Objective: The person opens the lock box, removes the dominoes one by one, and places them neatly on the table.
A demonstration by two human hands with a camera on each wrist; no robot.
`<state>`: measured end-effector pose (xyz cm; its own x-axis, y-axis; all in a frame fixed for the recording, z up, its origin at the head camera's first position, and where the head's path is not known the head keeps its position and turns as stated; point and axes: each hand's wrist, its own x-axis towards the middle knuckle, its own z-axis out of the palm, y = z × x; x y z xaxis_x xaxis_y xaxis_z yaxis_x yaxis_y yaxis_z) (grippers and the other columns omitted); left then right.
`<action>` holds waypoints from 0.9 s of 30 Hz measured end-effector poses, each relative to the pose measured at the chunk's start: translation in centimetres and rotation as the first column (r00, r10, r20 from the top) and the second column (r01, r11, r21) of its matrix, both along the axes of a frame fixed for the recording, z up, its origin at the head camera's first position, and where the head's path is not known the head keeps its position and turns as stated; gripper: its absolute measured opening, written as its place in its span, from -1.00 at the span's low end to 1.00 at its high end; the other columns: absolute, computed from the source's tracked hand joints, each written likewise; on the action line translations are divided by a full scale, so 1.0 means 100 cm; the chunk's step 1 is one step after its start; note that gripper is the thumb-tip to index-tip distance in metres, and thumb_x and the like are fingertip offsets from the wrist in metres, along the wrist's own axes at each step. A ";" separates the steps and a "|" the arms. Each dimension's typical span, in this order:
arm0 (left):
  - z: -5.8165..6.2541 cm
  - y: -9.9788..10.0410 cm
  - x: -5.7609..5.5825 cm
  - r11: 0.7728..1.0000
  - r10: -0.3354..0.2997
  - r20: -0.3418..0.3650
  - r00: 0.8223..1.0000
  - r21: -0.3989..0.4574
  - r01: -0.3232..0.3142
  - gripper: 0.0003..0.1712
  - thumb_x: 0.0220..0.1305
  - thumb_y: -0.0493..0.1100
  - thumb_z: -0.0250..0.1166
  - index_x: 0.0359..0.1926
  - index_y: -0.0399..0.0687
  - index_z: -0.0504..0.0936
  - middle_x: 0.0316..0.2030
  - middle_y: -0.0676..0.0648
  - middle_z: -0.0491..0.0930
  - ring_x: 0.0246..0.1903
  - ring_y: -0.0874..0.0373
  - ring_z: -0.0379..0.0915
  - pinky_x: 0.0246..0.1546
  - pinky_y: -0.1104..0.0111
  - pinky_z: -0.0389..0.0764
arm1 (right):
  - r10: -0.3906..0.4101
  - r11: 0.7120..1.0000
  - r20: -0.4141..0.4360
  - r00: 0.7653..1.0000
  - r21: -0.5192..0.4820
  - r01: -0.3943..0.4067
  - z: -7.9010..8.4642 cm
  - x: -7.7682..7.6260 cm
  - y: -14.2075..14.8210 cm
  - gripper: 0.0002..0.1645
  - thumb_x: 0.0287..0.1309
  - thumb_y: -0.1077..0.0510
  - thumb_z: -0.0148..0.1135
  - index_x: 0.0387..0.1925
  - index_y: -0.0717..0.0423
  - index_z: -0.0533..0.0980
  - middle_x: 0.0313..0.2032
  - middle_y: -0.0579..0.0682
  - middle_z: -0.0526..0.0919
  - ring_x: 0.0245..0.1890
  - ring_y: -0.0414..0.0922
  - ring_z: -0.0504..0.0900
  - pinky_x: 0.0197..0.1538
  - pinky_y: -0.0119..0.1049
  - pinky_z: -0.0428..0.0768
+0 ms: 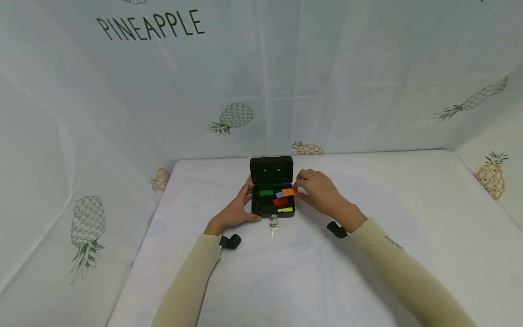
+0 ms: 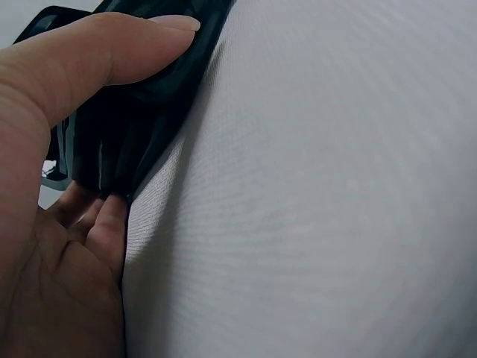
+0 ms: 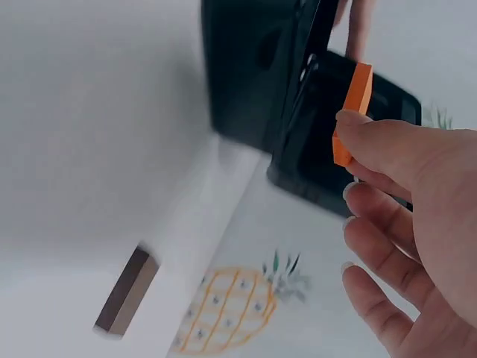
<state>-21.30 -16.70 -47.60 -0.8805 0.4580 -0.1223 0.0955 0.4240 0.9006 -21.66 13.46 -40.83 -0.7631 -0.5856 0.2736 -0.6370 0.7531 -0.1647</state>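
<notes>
A small black cash box (image 1: 261,209) sits on the table with its lid (image 1: 271,170) raised. My left hand (image 1: 237,210) holds the box at its left side, thumb at the front corner and fingers along the side wall. With thumb and index finger my right hand (image 1: 320,193) pinches an orange block (image 3: 359,89) over the right part of the box; its other fingers are loosely bent. Inside the box are a green block (image 1: 266,193), a red block (image 1: 280,201), a yellow block (image 1: 285,210) and a blue block (image 1: 279,195), partly hidden by the orange one.
Keys (image 1: 273,225) hang from the lock at the front of the box. In the right wrist view a brown block (image 3: 127,291) lies on the table beyond my right hand. A pineapple-print curtain (image 1: 286,91) rises behind the white-covered table (image 1: 286,281).
</notes>
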 end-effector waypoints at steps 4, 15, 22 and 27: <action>-0.001 0.000 -0.001 1.000 -0.001 -0.010 1.000 0.000 0.001 0.59 0.12 -0.39 0.61 0.72 0.25 -0.45 0.64 -0.25 -0.07 0.63 -0.22 -0.01 0.63 0.07 0.14 | -0.041 0.999 -0.004 0.999 -0.030 0.041 -0.002 0.000 0.021 -0.77 0.04 0.27 0.66 -0.23 0.14 0.78 -0.12 0.05 0.66 -0.13 0.03 0.61 0.00 -0.05 0.71; -0.005 0.000 0.001 1.000 0.012 -0.006 1.000 -0.020 -0.012 0.58 0.13 -0.36 0.61 0.72 0.32 -0.44 0.66 -0.20 -0.08 0.63 -0.18 0.00 0.63 0.08 0.15 | -0.125 0.991 0.020 0.992 -0.052 0.126 -0.015 0.001 0.080 -0.83 0.10 0.32 0.61 -0.25 0.15 0.76 -0.13 0.09 0.65 -0.18 0.09 0.61 -0.16 -0.01 0.69; -0.008 0.001 0.005 1.000 0.010 -0.025 1.000 -0.023 -0.011 0.58 0.13 -0.36 0.61 0.72 0.32 -0.44 0.65 -0.20 -0.07 0.63 -0.18 0.02 0.62 0.10 0.16 | -0.158 0.985 0.013 0.987 -0.062 0.158 -0.030 0.002 0.110 -0.80 0.05 0.37 0.61 -0.26 0.20 0.76 -0.14 0.13 0.66 -0.17 0.13 0.64 -0.19 0.03 0.71; -0.010 0.001 0.008 1.000 0.007 -0.038 0.999 -0.015 -0.008 0.58 0.14 -0.36 0.61 0.72 0.30 -0.45 0.65 -0.22 -0.07 0.63 -0.19 0.01 0.63 0.10 0.15 | -0.188 0.981 0.045 0.981 -0.044 0.190 -0.036 0.003 0.125 -0.80 0.07 0.40 0.57 -0.22 0.26 0.76 -0.12 0.18 0.67 -0.13 0.17 0.65 -0.14 0.08 0.73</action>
